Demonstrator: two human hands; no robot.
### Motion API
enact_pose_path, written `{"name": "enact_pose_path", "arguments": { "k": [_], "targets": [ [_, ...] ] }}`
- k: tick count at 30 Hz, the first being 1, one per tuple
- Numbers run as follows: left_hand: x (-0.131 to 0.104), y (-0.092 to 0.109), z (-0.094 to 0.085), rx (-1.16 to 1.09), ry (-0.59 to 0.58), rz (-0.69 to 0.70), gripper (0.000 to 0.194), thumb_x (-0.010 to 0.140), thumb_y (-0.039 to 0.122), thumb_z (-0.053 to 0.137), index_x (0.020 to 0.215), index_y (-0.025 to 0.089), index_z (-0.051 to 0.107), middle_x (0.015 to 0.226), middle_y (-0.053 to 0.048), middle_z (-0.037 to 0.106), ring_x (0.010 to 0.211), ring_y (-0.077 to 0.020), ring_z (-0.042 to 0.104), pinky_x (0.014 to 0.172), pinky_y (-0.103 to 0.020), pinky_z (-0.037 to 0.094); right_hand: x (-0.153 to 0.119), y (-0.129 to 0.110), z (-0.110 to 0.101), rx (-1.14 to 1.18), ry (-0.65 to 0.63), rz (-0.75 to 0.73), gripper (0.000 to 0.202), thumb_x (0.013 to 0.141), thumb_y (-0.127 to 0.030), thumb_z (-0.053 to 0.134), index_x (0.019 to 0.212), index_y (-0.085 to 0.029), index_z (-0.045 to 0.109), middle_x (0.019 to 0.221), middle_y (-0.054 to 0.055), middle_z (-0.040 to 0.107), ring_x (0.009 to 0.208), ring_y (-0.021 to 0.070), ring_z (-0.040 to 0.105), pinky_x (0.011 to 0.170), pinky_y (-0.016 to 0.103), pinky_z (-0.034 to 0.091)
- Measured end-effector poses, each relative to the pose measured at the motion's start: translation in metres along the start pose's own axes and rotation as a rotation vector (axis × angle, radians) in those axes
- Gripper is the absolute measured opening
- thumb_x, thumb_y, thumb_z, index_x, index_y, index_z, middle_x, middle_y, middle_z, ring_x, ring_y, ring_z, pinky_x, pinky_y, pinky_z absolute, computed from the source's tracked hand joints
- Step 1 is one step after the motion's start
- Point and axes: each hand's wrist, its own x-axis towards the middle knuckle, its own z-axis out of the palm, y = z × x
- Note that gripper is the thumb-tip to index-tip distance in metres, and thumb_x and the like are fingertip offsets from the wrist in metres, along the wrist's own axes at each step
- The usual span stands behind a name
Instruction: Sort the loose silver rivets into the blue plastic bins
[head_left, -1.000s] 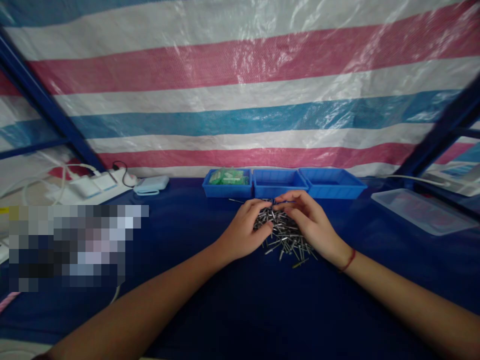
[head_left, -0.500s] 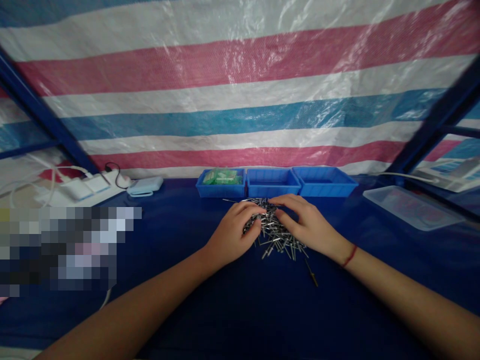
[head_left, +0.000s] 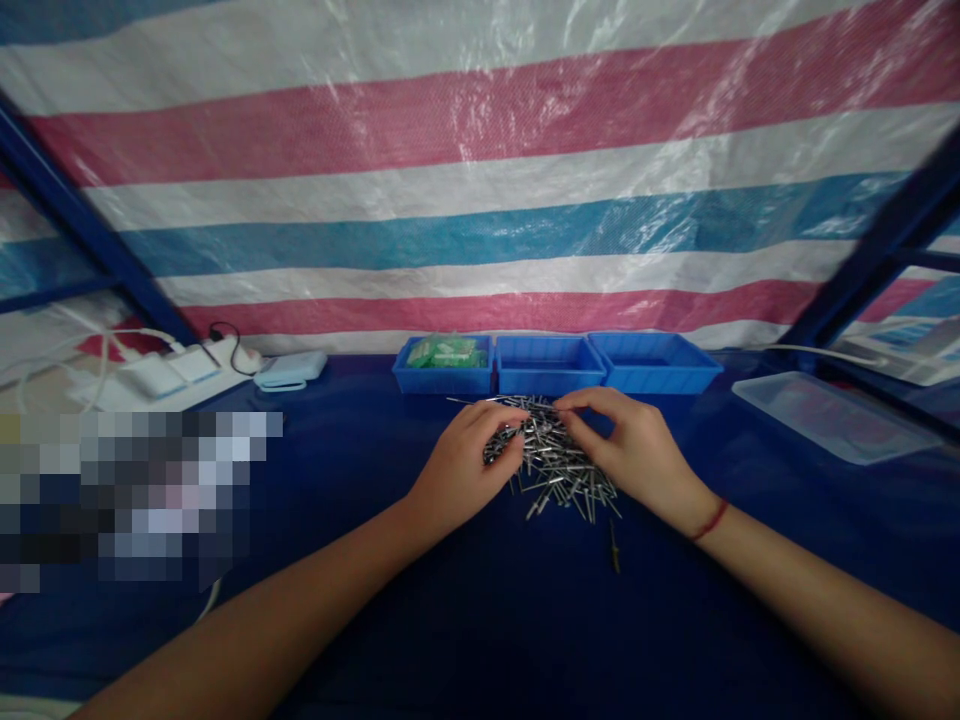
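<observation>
A loose pile of thin silver pop rivets lies on the dark blue tabletop. My left hand curves around the pile's left side, thumb and fingers apart, touching the rivets' edge. At the upper right of the pile, my right hand has its thumb and index fingertips brought close in a pinch. Whatever is between those tips is too small to make out. A darker rivet with a brassy end lies by itself just below the pile.
Behind the pile stand three blue bins: the left bin holds green packets, beside a middle bin and a right bin. A clear plastic lid lies right. A power strip and light-blue case sit left.
My right hand has shifted slightly right, its thumb and index fingertips drawing closer together. My left hand stays nearly still. The separate dark rivet now lies more upright in view and slightly further left.
</observation>
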Motion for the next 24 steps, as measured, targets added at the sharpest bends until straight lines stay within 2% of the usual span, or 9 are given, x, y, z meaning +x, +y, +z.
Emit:
{"name": "enact_pose_path", "arguments": {
  "k": [2, 5, 7, 12, 16, 21, 24],
  "targets": [
    [0.0, 0.002, -0.001, -0.026, 0.023, -0.053, 0.024, 0.081, 0.02, 0.06, 0.105, 0.019, 0.057, 0.095, -0.004, 0.063, 0.089, -0.0172, 0.059, 0.082, -0.034, 0.047, -0.001, -0.009, -0.001, 0.178, 0.008, 0.112, 0.013, 0.078, -0.027, 0.059, 0.084, -0.019, 0.068, 0.084, 0.004, 0.071, 0.077, 0.0183, 0.065, 0.072, 0.036, 0.052],
    [-0.001, 0.007, -0.003, -0.107, 0.042, -0.118, 0.032, 0.077, 0.025, 0.067, 0.107, 0.02, 0.058, 0.09, -0.003, 0.064, 0.082, -0.0158, 0.06, 0.077, -0.031, 0.047, -0.006, -0.024, -0.001, 0.477, -0.056, 0.244, 0.016, 0.074, -0.032, 0.064, 0.082, -0.019, 0.068, 0.082, 0.004, 0.072, 0.073, 0.017, 0.066, 0.067, 0.032, 0.053],
    [-0.001, 0.011, -0.004, -0.156, 0.045, -0.137, 0.026, 0.079, 0.024, 0.065, 0.103, 0.019, 0.06, 0.088, -0.002, 0.065, 0.077, -0.0141, 0.06, 0.071, -0.028, 0.047, -0.009, -0.032, -0.001, 0.578, -0.088, 0.275, 0.015, 0.073, -0.032, 0.067, 0.082, -0.02, 0.068, 0.081, 0.003, 0.072, 0.073, 0.0156, 0.066, 0.067, 0.03, 0.053],
    [-0.001, 0.017, -0.008, -0.193, 0.066, -0.12, 0.007, 0.083, 0.022, 0.06, 0.088, 0.018, 0.062, 0.078, 0.001, 0.065, 0.067, -0.0105, 0.058, 0.062, -0.022, 0.045, -0.012, -0.039, 0.0, 0.615, -0.128, 0.306, 0.014, 0.072, -0.031, 0.067, 0.081, -0.02, 0.068, 0.08, 0.003, 0.071, 0.072, 0.0149, 0.064, 0.066, 0.029, 0.052],
    [-0.002, 0.018, -0.008, -0.173, 0.088, -0.106, 0.005, 0.083, 0.021, 0.06, 0.087, 0.018, 0.062, 0.078, 0.001, 0.066, 0.067, -0.0105, 0.059, 0.062, -0.022, 0.045, -0.012, -0.039, -0.001, 0.624, -0.144, 0.309, 0.018, 0.073, -0.032, 0.066, 0.087, -0.021, 0.066, 0.081, 0.002, 0.069, 0.072, 0.0147, 0.063, 0.065, 0.029, 0.051],
    [-0.002, 0.018, -0.007, -0.163, 0.104, -0.051, 0.006, 0.083, 0.018, 0.06, 0.088, 0.019, 0.061, 0.081, 0.001, 0.066, 0.069, -0.01, 0.059, 0.065, -0.022, 0.046, -0.011, -0.041, -0.002, 0.632, -0.248, 0.326, 0.017, 0.078, -0.033, 0.061, 0.086, -0.02, 0.066, 0.079, 0.002, 0.068, 0.07, 0.0128, 0.062, 0.064, 0.027, 0.051],
    [-0.002, 0.018, -0.006, -0.157, 0.117, -0.038, 0.007, 0.083, 0.017, 0.059, 0.09, 0.019, 0.061, 0.082, 0.0, 0.066, 0.07, -0.01, 0.059, 0.065, -0.022, 0.046, -0.011, -0.04, -0.001, 0.679, -0.221, 0.337, 0.016, 0.076, -0.032, 0.064, 0.085, -0.019, 0.065, 0.08, 0.003, 0.069, 0.071, 0.013, 0.063, 0.066, 0.027, 0.052]
  ]
}}
